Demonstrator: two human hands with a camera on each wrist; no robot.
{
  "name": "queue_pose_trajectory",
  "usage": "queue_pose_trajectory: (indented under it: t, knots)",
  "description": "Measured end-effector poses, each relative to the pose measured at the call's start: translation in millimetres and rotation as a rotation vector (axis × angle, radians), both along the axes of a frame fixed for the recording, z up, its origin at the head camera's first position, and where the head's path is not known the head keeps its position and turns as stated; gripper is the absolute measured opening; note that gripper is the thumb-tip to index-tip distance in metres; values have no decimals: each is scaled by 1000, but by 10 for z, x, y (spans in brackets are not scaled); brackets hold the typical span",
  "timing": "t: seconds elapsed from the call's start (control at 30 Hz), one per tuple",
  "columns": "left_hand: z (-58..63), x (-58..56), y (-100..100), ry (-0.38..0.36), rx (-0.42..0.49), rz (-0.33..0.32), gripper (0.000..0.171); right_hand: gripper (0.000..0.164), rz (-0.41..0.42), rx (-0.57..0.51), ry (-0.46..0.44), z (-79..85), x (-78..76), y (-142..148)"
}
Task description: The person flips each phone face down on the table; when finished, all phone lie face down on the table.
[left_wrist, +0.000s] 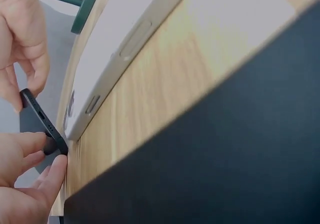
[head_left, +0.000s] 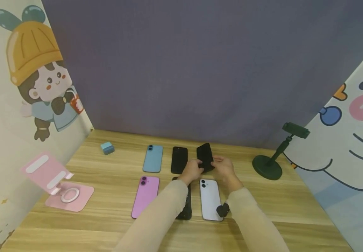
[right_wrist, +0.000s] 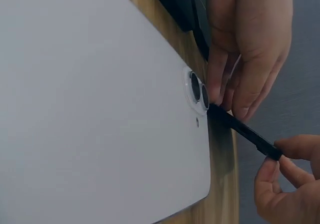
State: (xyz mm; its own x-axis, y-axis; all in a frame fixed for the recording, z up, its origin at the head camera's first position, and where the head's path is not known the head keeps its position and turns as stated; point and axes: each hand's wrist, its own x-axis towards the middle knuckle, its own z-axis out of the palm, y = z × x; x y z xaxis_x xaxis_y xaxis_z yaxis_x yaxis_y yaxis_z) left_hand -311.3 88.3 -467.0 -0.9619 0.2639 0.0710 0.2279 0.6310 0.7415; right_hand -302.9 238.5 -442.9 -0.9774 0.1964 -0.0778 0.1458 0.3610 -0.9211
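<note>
Both hands are at a black phone in the back row, which is tilted with one long side raised off the table. My left hand pinches its near left corner, thumb and fingers on either face. The right hand pinches the near right corner, as the right wrist view shows of that hand. In the left wrist view the phone's end edge, with its port, faces the camera. A white phone lies just in front, camera side up. Beside it, a black phone is partly hidden by my left forearm.
Another black phone and a blue phone lie to the left in the back row, with a pink-purple phone before them. A pink stand and small blue block are at left; a dark green stand is at right.
</note>
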Motion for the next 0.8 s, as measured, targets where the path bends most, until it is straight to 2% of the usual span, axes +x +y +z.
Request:
queue_pose_trajectory:
  t: [0.27, 0.47, 0.6, 0.8]
  knots:
    - [-17, 15, 48, 11, 137, 4, 31, 37, 5, -83, 15, 43, 16, -18]
    - [-42, 14, 62, -13, 295, 22, 31, 36, 29, -208, 31, 31, 19, -39]
    - [-51, 14, 75, -16, 356, 39, 31, 36, 49, -271, 41, 15, 23, -53]
    - [-57, 21, 97, -11, 459, 68, 30, 35, 68, -289, 33, 0, 17, -65]
